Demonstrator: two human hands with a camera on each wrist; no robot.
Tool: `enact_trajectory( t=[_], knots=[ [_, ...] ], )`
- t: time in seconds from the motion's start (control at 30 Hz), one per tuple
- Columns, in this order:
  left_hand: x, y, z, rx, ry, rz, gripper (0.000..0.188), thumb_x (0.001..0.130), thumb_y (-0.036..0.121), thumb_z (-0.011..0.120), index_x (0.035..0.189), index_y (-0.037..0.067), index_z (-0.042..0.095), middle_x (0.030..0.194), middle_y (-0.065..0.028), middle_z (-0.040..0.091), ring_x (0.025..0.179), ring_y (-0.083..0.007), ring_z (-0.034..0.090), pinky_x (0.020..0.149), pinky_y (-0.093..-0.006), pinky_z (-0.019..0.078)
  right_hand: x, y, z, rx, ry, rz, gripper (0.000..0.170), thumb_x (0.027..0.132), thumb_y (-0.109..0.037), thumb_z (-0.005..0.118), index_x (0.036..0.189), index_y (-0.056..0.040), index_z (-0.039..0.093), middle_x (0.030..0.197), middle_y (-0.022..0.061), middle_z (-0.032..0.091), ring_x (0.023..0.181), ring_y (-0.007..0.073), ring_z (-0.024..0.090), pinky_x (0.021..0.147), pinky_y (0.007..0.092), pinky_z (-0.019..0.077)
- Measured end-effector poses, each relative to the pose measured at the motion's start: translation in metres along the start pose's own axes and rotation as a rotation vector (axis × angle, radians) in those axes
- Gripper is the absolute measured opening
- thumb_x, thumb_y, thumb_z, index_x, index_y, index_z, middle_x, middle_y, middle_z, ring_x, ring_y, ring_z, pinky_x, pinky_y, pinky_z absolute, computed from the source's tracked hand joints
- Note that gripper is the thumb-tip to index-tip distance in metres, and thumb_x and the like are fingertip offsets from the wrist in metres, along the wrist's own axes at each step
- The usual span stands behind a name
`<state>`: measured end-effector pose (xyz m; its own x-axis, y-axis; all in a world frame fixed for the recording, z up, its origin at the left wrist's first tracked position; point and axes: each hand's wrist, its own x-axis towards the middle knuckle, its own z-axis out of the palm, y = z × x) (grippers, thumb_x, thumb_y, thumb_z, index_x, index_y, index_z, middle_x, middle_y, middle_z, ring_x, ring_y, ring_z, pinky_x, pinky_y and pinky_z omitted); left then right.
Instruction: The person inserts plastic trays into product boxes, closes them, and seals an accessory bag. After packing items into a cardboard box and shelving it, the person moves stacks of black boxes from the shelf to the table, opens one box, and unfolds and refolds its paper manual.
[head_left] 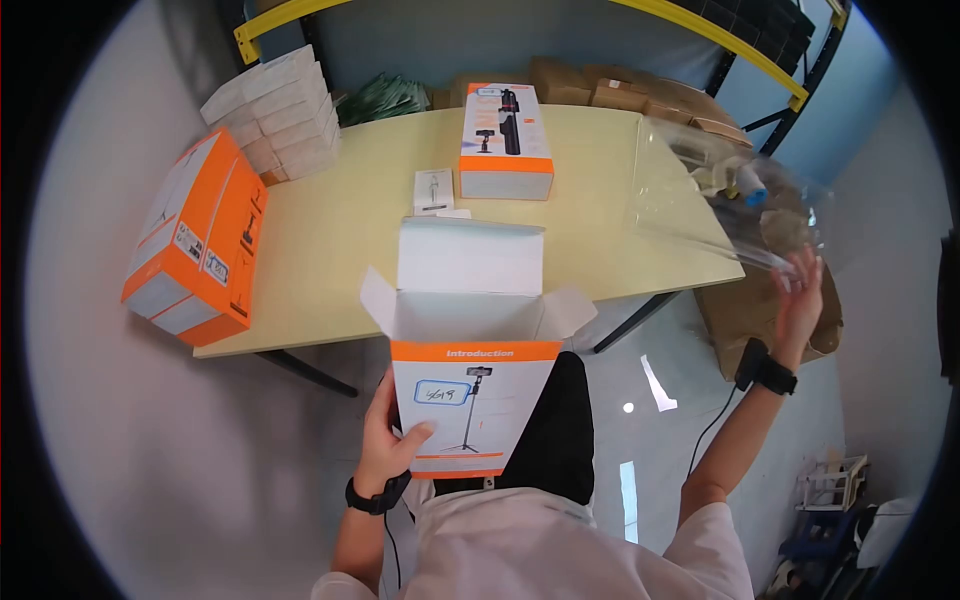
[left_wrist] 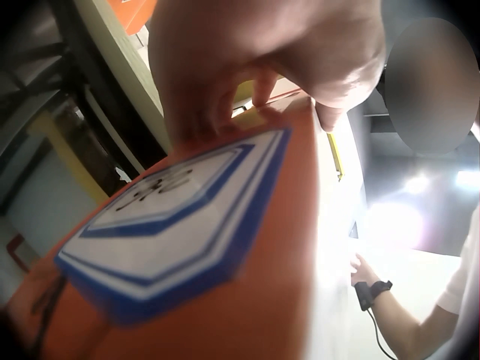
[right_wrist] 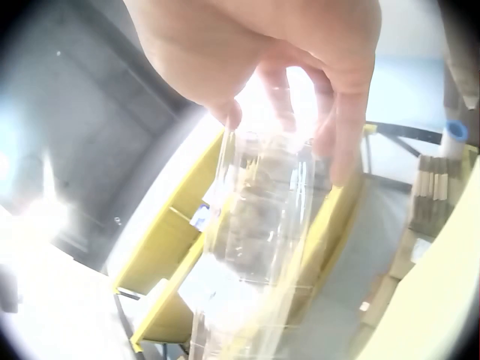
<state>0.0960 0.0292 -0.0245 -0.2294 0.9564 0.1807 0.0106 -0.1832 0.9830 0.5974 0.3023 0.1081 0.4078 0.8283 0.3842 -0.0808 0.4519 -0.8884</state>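
A person's left hand [head_left: 385, 440] is gripping an open box [head_left: 450, 435] at its left side, thumb on the front, holding it over the lap [head_left: 562, 430], just in front of the surface [head_left: 330, 260]. White flaps [head_left: 470, 258] are standing up and spreading outward. The right hand [head_left: 800, 300], reaching out to the right, is grasping one end of a clear plastic shell [head_left: 680, 190], which is extending over the surface's right end. A closed box [head_left: 508, 130] is lying toward the back, a booklet [head_left: 434, 190] beside it. Another orange box [head_left: 190, 250] is standing at the left, near stacked cartons [head_left: 285, 110].
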Motion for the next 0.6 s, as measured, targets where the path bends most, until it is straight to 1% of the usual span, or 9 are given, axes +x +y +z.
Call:
enact_trajectory(
  t=[0.13,0.17,0.23,0.27,0.33,0.37,0.43,0.53,0.6],
  knots=[
    [0.006,0.009,0.000,-0.004,-0.086,-0.004,0.084,0.080,0.005,0.073,0.149,-0.003,0.025,0.141,-0.0166,0.048,0.131,-0.0230,0.046,0.108,-0.0358,0.0337,-0.011,-0.062,0.050,0.029,-0.165,-0.168,0.055,0.103,-0.036,0.042,0.138,0.0072,0.043,0.126,0.0181,0.057,0.107,0.0197,0.058,0.097,0.0411,0.0480],
    [0.007,0.009,0.000,0.014,-0.128,0.008,0.085,0.079,0.005,0.073,0.149,-0.002,0.026,0.142,-0.0167,0.047,0.131,-0.0232,0.046,0.109,-0.0360,0.0335,-0.013,-0.072,0.060,0.031,-0.168,-0.164,0.055,0.103,-0.036,0.042,0.138,0.0072,0.043,0.126,0.0181,0.057,0.107,0.0197,0.058,0.097,0.0411,0.0480],
    [0.008,0.008,-0.001,0.023,-0.181,0.016,0.086,0.079,0.004,0.076,0.150,0.001,0.027,0.144,-0.0168,0.046,0.131,-0.0235,0.046,0.108,-0.0360,0.0336,-0.013,-0.085,0.078,0.044,-0.342,-0.127,0.055,0.104,-0.035,0.040,0.136,0.0097,0.043,0.128,0.0184,0.056,0.107,0.0202,0.059,0.096,0.0414,0.0491],
    [0.007,0.007,-0.003,0.025,-0.176,0.014,0.086,0.079,0.004,0.076,0.150,0.001,0.027,0.144,-0.0168,0.046,0.131,-0.0235,0.046,0.108,-0.0360,0.0336,-0.012,-0.085,0.085,0.047,-0.346,-0.123,0.055,0.104,-0.035,0.040,0.136,0.0097,0.043,0.128,0.0184,0.056,0.107,0.0202,0.059,0.096,0.0414,0.0491],
    [0.007,0.006,-0.005,0.030,-0.237,0.002,0.088,0.078,0.006,0.078,0.150,0.001,0.027,0.144,-0.0162,0.046,0.130,-0.0223,0.047,0.107,-0.0356,0.0350,-0.007,-0.084,0.099,0.040,-0.637,-0.161,0.052,0.104,-0.033,0.040,0.135,0.0084,0.046,0.127,0.0177,0.058,0.104,0.0190,0.060,0.094,0.0412,0.0500],
    [0.007,0.007,-0.005,0.030,-0.235,0.002,0.088,0.078,0.006,0.078,0.150,0.001,0.027,0.144,-0.0162,0.046,0.130,-0.0223,0.047,0.107,-0.0356,0.0350,-0.006,-0.082,0.107,0.042,-0.639,-0.160,0.052,0.104,-0.033,0.040,0.135,0.0084,0.046,0.127,0.0177,0.058,0.104,0.0190,0.060,0.094,0.0412,0.0500],
    [0.007,0.010,-0.004,-0.002,-0.269,-0.003,0.090,0.076,0.006,0.079,0.150,0.001,0.028,0.141,-0.0145,0.049,0.127,-0.0203,0.049,0.106,-0.0348,0.0365,-0.004,-0.073,0.125,-0.022,-0.816,-0.202,0.047,0.104,-0.030,0.040,0.132,0.0060,0.051,0.125,0.0175,0.060,0.102,0.0186,0.060,0.091,0.0398,0.0518],
    [0.006,0.015,-0.003,0.010,-0.273,-0.092,0.091,0.074,0.007,0.081,0.149,0.001,0.030,0.138,-0.0125,0.051,0.124,-0.0188,0.050,0.105,-0.0343,0.0370,0.004,-0.066,0.142,-0.049,-0.962,-0.190,0.043,0.104,-0.028,0.040,0.130,0.0039,0.054,0.124,0.0176,0.061,0.100,0.0183,0.061,0.089,0.0377,0.0530],
    [0.004,0.012,-0.004,0.009,-0.265,-0.094,0.092,0.074,0.008,0.082,0.149,0.002,0.030,0.137,-0.0119,0.052,0.124,-0.0186,0.050,0.105,-0.0340,0.0370,0.009,-0.065,0.148,-0.040,-0.957,-0.157,0.043,0.104,-0.027,0.041,0.129,0.0038,0.056,0.124,0.0170,0.061,0.099,0.0182,0.061,0.087,0.0364,0.0539]
  ],
)
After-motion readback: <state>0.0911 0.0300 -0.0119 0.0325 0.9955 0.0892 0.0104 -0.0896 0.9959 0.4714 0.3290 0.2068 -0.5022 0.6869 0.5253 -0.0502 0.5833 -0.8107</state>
